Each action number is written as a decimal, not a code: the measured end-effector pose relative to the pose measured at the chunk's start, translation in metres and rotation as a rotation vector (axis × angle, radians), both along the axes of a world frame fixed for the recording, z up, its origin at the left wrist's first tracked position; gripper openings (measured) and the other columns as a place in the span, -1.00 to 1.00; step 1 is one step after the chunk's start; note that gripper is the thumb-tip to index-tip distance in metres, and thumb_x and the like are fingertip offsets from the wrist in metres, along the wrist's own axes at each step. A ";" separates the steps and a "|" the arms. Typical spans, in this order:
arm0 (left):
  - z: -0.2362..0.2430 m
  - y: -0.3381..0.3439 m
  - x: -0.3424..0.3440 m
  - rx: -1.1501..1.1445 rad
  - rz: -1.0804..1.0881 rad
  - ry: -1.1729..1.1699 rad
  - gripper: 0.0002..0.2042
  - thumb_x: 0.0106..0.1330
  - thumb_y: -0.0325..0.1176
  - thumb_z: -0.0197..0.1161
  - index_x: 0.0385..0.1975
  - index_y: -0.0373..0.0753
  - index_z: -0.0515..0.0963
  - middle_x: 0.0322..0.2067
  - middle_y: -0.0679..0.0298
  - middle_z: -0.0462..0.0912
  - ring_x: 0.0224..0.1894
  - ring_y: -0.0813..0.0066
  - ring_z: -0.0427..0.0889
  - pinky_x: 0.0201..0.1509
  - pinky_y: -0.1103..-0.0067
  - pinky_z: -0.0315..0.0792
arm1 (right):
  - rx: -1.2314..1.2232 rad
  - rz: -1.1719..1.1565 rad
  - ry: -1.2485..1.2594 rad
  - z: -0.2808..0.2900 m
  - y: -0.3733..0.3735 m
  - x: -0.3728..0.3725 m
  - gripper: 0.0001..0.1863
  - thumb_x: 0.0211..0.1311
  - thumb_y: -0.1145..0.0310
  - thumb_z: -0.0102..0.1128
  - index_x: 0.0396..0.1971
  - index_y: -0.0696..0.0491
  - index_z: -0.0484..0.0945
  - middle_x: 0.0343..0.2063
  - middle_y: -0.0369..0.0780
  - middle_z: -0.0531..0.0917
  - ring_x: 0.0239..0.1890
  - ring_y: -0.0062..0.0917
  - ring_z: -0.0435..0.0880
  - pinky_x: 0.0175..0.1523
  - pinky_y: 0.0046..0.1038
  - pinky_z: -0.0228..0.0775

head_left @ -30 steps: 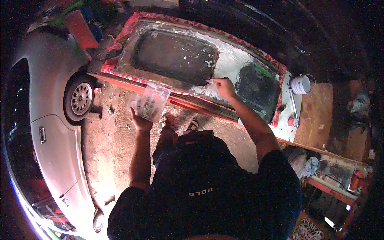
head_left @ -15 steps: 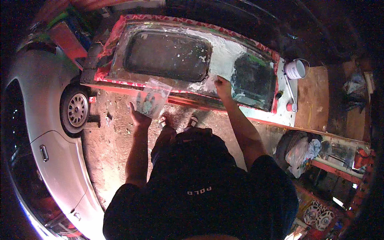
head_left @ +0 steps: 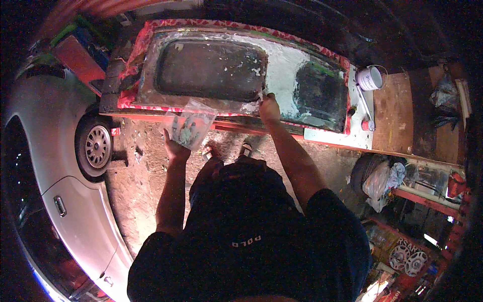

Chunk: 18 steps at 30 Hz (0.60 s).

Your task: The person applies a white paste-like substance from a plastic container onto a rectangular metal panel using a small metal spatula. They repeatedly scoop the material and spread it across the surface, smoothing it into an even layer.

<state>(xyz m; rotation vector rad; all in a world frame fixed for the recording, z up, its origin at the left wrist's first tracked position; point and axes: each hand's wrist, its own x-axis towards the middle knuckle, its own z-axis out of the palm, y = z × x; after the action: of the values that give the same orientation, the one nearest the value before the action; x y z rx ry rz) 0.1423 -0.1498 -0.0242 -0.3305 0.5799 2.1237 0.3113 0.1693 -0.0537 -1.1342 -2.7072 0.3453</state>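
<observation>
My left hand [head_left: 177, 149] holds a clear plastic sheet [head_left: 204, 113] from below, thumb raised at its left side. Greyish-white paste [head_left: 187, 132] is smeared on the sheet. On the bench lies a long panel [head_left: 211, 70] with two dark recesses. White filler [head_left: 282, 63] coats the strip between them. My right hand [head_left: 270, 108] is closed at the panel's near edge, by the lower right corner of the larger recess. A small pale tip shows at its fingers, but what it grips is too small to make out.
Red-and-white patterned material [head_left: 138, 63] borders the panel. A white bucket [head_left: 370, 78] and a red-and-white can [head_left: 369, 125] stand at the bench's right end. A silver car [head_left: 75, 211] is at my left. A tyre [head_left: 363, 173] and plastic bags [head_left: 377, 186] sit at right.
My right hand has moved left and slightly up along the panel, from the white strip to the larger recess's corner. The left hand keeps the sheet in nearly the same place.
</observation>
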 end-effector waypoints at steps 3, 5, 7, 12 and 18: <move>0.007 -0.002 -0.006 -0.035 0.006 -0.026 -0.35 0.32 0.26 -0.22 0.30 0.01 0.20 0.25 0.06 0.26 0.24 -0.04 0.28 0.26 0.00 0.11 | -0.004 -0.015 -0.044 -0.009 0.001 0.002 -0.76 0.14 0.40 0.00 -0.24 0.22 0.49 -0.25 0.03 0.48 -0.30 -0.12 0.59 -0.22 -0.18 0.51; 0.007 -0.002 -0.011 -0.048 0.012 -0.046 -0.35 0.31 0.26 -0.21 0.29 0.01 0.21 0.25 0.06 0.27 0.24 -0.04 0.28 0.26 0.00 0.11 | -0.038 -0.017 0.001 -0.009 0.003 0.003 -0.79 0.10 0.45 0.05 -0.26 0.20 0.51 -0.24 0.02 0.48 -0.29 -0.10 0.61 -0.19 -0.19 0.53; 0.005 -0.006 -0.015 -0.021 0.004 -0.035 -0.36 0.31 0.26 -0.20 0.29 0.00 0.21 0.24 0.06 0.28 0.24 -0.04 0.28 0.26 -0.01 0.12 | -0.018 0.035 -0.059 -0.009 0.000 0.003 -0.79 0.12 0.43 0.02 -0.27 0.19 0.51 -0.23 0.03 0.48 -0.29 -0.09 0.61 -0.19 -0.17 0.53; 0.001 -0.006 -0.025 0.007 -0.023 0.011 -0.35 0.30 0.23 -0.15 0.32 0.03 0.16 0.30 0.09 0.18 0.28 -0.03 0.21 0.28 -0.05 0.06 | -0.165 -0.001 -0.143 0.001 -0.005 0.004 -0.77 0.14 0.39 -0.01 -0.26 0.15 0.54 -0.18 0.00 0.48 -0.23 -0.10 0.60 -0.14 -0.17 0.50; 0.000 0.007 -0.028 0.070 -0.024 0.024 -0.38 0.32 0.22 -0.16 0.25 -0.05 0.27 0.18 0.16 0.37 0.21 0.00 0.32 0.26 0.00 0.14 | -0.049 0.338 -0.181 0.007 0.007 0.026 -0.73 0.03 0.39 0.07 -0.22 0.08 0.57 -0.23 -0.08 0.50 -0.15 -0.20 0.56 -0.05 -0.26 0.48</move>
<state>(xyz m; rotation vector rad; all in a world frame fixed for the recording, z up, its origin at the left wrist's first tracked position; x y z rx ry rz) 0.1140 -0.1428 -0.0243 -0.2580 0.5199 2.1215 0.3371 0.1766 -0.0467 -0.7458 -3.0698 0.3734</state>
